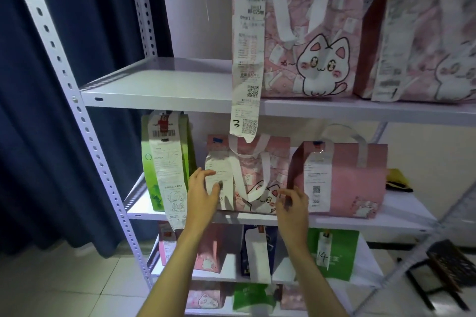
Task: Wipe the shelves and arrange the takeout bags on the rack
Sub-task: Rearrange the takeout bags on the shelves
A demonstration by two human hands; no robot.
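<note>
A pink cat-print takeout bag (253, 175) stands in the middle of the second shelf (360, 224) of the white metal rack. My left hand (203, 192) rests on its left side over the white receipt, fingers spread. My right hand (292, 201) touches its lower right corner, fingers curled against it. Left of it stands a green bag (185, 141) with a long receipt. To the right sits a plain pink bag (353, 180). On the upper shelf (159, 85) a larger pink cat bag (304, 33) has a receipt hanging down over the edge.
Another pink bag (422, 33) stands at the upper right. Lower shelves hold pink, dark blue and green bags (334, 252). A yellow and black cloth (398, 179) lies at the second shelf's right end. A dark curtain (38, 110) hangs left; a dark stool (448, 265) stands right.
</note>
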